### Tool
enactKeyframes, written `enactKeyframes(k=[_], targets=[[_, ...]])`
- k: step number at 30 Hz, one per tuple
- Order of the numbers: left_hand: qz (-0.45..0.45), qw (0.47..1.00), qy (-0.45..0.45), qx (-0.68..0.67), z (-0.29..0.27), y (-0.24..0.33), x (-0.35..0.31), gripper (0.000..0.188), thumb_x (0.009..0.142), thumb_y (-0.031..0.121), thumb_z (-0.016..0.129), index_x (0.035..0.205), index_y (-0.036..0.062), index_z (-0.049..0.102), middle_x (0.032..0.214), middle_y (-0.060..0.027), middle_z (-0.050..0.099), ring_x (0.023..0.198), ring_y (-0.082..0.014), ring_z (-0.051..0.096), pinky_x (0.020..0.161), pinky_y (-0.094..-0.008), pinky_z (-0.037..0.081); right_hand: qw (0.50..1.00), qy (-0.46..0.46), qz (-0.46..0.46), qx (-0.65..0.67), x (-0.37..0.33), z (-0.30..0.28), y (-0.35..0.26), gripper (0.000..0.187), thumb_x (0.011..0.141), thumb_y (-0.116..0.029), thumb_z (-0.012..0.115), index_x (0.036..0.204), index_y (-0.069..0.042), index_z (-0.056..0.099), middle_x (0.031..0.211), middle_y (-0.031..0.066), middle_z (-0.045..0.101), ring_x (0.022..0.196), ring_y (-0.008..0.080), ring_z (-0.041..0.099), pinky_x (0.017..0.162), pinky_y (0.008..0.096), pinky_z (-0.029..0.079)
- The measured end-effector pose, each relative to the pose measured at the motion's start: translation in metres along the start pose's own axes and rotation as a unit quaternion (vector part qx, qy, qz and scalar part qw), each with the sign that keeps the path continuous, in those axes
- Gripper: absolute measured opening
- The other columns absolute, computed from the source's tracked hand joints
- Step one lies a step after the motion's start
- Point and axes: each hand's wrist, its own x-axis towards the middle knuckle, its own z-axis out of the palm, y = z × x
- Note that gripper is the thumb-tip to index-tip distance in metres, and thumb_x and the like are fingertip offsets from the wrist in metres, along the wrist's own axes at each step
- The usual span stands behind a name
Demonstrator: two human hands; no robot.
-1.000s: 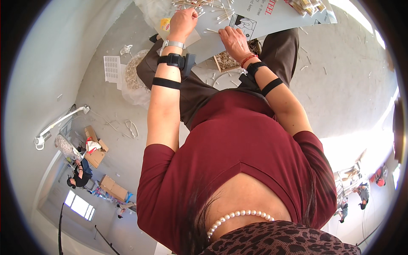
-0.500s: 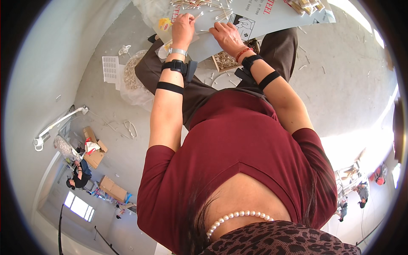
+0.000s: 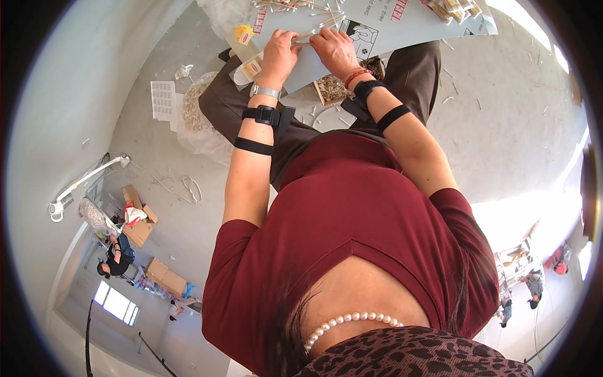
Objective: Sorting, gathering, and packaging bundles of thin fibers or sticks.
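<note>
Over a grey printed sheet, my left hand (image 3: 280, 58) and my right hand (image 3: 336, 54) are close together, fingers pinched. A few thin cotton swabs (image 3: 304, 41) span the small gap between their fingertips, with both hands gripping them; the exact number cannot be made out. Just beyond lies a loose heap of cotton swabs (image 3: 294, 5) on the sheet (image 3: 414, 28). Several more swabs (image 3: 331, 20) are scattered beside my right fingers. To the left of my left hand is a small yellow label (image 3: 244, 34), and a white-and-yellow packet (image 3: 250, 70) sits by its wrist.
Packed bundles of swabs (image 3: 453, 9) rest at the sheet's far right. Beneath its near edge stands an open box (image 3: 333, 90) of swabs, between my legs. A clear bag of swabs (image 3: 198, 113) and a printed label sheet (image 3: 163, 100) lie on the floor at left, with stray swabs around.
My left hand has come nearer and slightly right, its fingertips now meeting the swabs at my right hand. The packet by my left wrist shows more.
</note>
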Motion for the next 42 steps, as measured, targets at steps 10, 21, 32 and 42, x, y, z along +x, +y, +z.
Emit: enactKeyframes(k=[10,21,32,42], targets=[[-0.018,1.000,0.017,-0.009,0.007,0.012,-0.010,0.026,0.083,-0.001,0.075,0.108,0.0032,0.068,0.103,-0.0136,0.066,0.085,-0.0338,0.069,0.078,-0.0417,0.056,0.996,0.041,0.075,0.036,-0.009,-0.018,0.019,0.013,0.090,-0.022,0.073,0.099,-0.013,0.072,0.091,0.0040,0.064,0.089,0.0260,0.065,0.082,0.0397,0.050],[-0.013,0.999,0.019,-0.022,0.016,0.025,-0.023,0.020,0.086,0.001,0.072,0.105,0.0037,0.068,0.103,-0.0126,0.066,0.088,-0.0337,0.068,0.079,-0.0422,0.057,0.987,0.058,0.150,-0.006,-0.002,-0.044,0.063,0.020,0.088,-0.020,0.076,0.107,-0.013,0.072,0.096,0.0077,0.065,0.096,0.0306,0.065,0.083,0.0425,0.051],[-0.013,0.999,0.037,-0.035,0.019,0.028,-0.029,0.022,0.085,0.002,0.074,0.106,0.0041,0.069,0.102,-0.0122,0.066,0.087,-0.0342,0.068,0.078,-0.0432,0.056,0.997,-0.035,0.041,-0.053,0.024,-0.040,0.064,0.034,0.088,-0.028,0.078,0.119,-0.017,0.073,0.107,0.0045,0.065,0.105,0.0260,0.063,0.092,0.0430,0.048],[-0.012,0.999,0.040,-0.035,0.020,0.026,-0.030,0.020,0.086,0.002,0.073,0.106,0.0040,0.069,0.101,-0.0124,0.066,0.088,-0.0347,0.068,0.078,-0.0439,0.056,0.991,-0.067,0.068,-0.095,0.030,-0.036,0.058,0.027,0.088,-0.031,0.077,0.109,-0.014,0.075,0.106,0.0038,0.066,0.107,0.0257,0.064,0.092,0.0438,0.048]])
